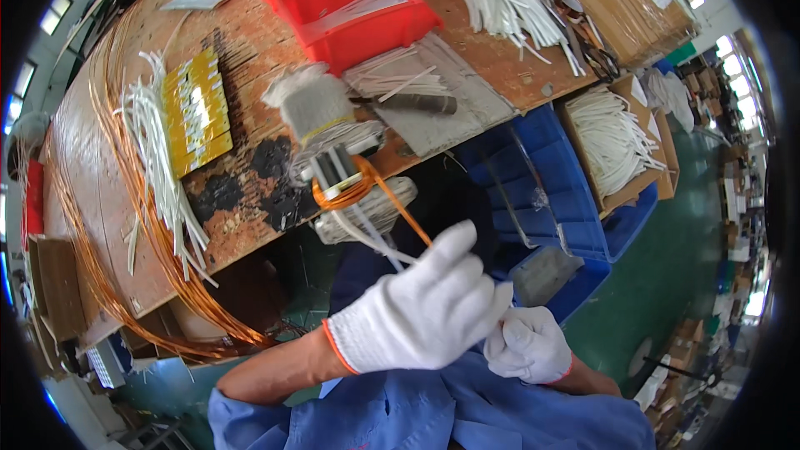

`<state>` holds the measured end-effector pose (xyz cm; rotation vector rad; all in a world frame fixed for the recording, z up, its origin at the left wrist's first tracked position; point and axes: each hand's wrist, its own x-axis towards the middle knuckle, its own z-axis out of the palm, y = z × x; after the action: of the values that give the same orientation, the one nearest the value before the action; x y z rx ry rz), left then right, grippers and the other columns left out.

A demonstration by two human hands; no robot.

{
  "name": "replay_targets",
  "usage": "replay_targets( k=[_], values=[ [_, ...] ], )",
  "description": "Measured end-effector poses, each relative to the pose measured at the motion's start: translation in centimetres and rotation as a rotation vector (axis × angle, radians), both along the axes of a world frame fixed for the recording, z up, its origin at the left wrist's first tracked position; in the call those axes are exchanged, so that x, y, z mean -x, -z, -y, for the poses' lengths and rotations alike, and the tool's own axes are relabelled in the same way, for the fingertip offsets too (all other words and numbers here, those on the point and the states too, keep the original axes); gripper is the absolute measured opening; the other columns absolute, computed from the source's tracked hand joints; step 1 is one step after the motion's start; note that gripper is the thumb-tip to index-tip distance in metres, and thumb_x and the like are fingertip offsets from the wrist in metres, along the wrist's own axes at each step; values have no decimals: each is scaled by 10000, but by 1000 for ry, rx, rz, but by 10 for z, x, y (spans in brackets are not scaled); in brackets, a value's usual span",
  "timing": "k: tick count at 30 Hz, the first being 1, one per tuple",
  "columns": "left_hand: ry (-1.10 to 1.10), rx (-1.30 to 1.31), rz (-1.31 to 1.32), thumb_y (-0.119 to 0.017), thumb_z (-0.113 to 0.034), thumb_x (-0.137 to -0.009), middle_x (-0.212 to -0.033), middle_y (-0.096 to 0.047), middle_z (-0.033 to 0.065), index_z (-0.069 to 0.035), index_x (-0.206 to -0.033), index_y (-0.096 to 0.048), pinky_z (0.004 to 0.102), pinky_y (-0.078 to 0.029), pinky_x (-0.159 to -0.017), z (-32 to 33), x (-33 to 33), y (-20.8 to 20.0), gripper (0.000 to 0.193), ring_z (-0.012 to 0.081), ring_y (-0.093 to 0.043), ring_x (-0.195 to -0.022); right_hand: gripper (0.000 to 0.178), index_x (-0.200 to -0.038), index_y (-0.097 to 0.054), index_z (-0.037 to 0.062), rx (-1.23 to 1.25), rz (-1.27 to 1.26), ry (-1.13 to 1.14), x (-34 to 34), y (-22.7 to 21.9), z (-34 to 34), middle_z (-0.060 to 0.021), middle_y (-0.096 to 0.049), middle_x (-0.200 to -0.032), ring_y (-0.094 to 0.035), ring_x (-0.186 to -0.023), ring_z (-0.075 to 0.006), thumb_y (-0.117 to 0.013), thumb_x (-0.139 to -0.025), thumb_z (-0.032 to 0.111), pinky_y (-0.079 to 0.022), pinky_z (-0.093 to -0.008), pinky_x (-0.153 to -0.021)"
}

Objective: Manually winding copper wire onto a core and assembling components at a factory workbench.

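Observation:
A white knitted glove with an orange cuff covers my left hand (421, 308). Its fingers are closed around an orange copper wire (402, 210) and white tubes (362, 235), which run up to a small coil (343, 190) wound with copper at the table's near edge. Close beside it, my right hand (533, 346), also gloved, is closed with fingertips pressed together. What those fingertips pinch is hidden. Behind the coil sits a cloth-wrapped block (317, 107), and another wrapped bundle (375, 210) shows below the coil.
Red bins (358, 25) stand at the far side of the worn wooden table (250, 50). Yellow-taped strips (197, 112), white tubes (154, 150) and long copper wires (108, 117) lie left. Right are a blue crate (542, 175) and a carton (612, 146) of white tubes.

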<state>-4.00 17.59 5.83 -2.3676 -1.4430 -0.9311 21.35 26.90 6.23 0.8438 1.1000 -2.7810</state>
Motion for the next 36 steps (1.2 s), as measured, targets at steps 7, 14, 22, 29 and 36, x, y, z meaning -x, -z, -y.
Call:
replay_targets(
  k=[7, 14, 22, 29, 36],
  values=[
    [256, 275, -115, -759, -194, -797, -730, -507, 2, -93, -844, -667, 315, -437, -547, -35, -19, -6, 145, 162, -624, -674, 375, -1335, -727, 3, -1056, 42, -281, -12, 26, -99, -111, -792, -1191, -765, -1078, -200, -659, -1142, 316, -614, -376, -982],
    [207, 353, -92, -750, -150, -827, -862, -569, 34, -80, -916, -700, 314, -488, -513, -38, -24, 1, 123, 160, -643, -689, 479, -1181, -688, 40, -1719, 572, 354, 165, 68, -292, -203, -770, -1063, -761, -1042, -438, -713, -1028, 493, -582, -529, -915],
    [227, 343, -113, -763, -173, -865, -845, -561, 35, -89, -904, -695, 316, -499, -523, -52, -32, -7, 115, 164, -653, -703, 564, -1494, -533, -13, -1960, 732, 133, 180, 112, -378, -226, -787, -1125, -802, -923, -361, -705, -1058, 301, -641, -506, -796],
    [174, 446, -169, -736, -198, -869, -768, -510, 12, -116, -1013, -713, 343, -463, -510, -74, -45, -25, 167, 179, -614, -640, 484, -1487, -626, -67, -725, -120, 322, -5, 45, -236, -202, -742, -1325, -773, -1135, -277, -746, -1089, 180, -673, -458, -980],
    [179, 603, -41, -761, -138, -962, -844, -616, 77, -151, -1043, -721, 450, -532, -548, -128, -113, -50, 92, 341, -686, -672, 157, -1106, -746, -25, -1528, 273, 765, -179, -21, -150, -129, -741, -1225, -709, -1131, -177, -628, -1093, 78, -538, -337, -1039]
  ],
)
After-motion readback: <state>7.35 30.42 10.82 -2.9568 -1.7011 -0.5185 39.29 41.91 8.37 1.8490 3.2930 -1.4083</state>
